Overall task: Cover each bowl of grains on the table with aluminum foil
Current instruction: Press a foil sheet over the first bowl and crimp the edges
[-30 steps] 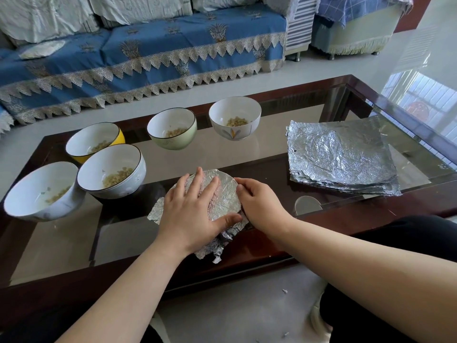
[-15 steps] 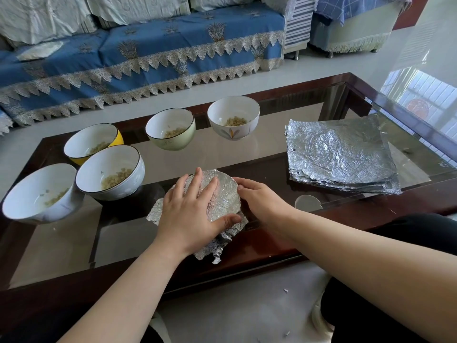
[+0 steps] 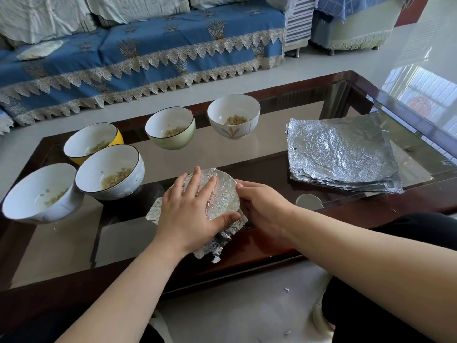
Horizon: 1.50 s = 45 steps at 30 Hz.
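Five open bowls of grain are waiting uncovered on the dark wood-framed glass coffee table (image 3: pixel 272 149), so the job is judged barely begun: the first cover is being moulded now. The left hand (image 3: pixel 190 214) is lying flat, fingers straight, pressing on the crinkled silver foil sheet (image 3: pixel 222 194) stretched over a bowl at the near edge of the table, while the right hand (image 3: pixel 262 206) is cupping the bowl's right side, fingers curled against the foil and folding it down the wall. The foil is looking taut and round on top, tracing the rim, with loose ragged corners sticking out at the left and at the near side; the bowl beneath is hidden entirely. Next, those corners probably need crimping under the rim all the way round, then a fresh sheet from the stack of flat square foil sheets (image 3: pixel 346 157) lying well apart to the right. Nearest candidates are the white bowl with a dark rim (image 3: pixel 110 172) and the plain white bowl (image 3: pixel 39 193), both to the left.
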Each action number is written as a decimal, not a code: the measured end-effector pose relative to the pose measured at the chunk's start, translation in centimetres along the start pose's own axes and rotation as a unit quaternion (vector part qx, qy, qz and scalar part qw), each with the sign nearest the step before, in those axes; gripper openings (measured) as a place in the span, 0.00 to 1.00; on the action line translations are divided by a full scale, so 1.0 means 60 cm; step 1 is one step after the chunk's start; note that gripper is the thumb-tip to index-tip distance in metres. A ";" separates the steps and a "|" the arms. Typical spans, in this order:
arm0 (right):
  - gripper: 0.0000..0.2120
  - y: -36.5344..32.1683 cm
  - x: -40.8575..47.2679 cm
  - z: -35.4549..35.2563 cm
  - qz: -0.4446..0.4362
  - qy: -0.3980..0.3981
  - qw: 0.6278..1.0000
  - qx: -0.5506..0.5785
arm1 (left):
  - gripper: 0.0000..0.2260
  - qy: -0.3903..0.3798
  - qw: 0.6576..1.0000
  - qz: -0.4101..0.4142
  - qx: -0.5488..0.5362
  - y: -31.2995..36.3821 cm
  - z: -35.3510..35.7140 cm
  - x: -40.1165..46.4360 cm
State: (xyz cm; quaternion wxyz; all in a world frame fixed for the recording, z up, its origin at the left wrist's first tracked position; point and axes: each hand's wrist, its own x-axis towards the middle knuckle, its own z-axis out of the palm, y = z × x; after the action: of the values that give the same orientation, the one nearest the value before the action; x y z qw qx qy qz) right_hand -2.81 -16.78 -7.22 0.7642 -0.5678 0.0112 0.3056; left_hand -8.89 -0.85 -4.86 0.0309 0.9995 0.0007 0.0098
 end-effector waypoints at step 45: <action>0.10 -0.009 -0.004 -0.017 -0.066 0.110 0.985 -0.113 | 0.48 -0.075 0.997 0.036 0.002 -0.003 -0.007 -0.009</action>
State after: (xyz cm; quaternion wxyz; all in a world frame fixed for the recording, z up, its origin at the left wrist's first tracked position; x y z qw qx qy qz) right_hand -2.41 -17.87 -7.02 0.7081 -0.6799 0.0230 0.1892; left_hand -9.43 -0.66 -4.48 0.0288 0.9968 -0.0372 -0.0639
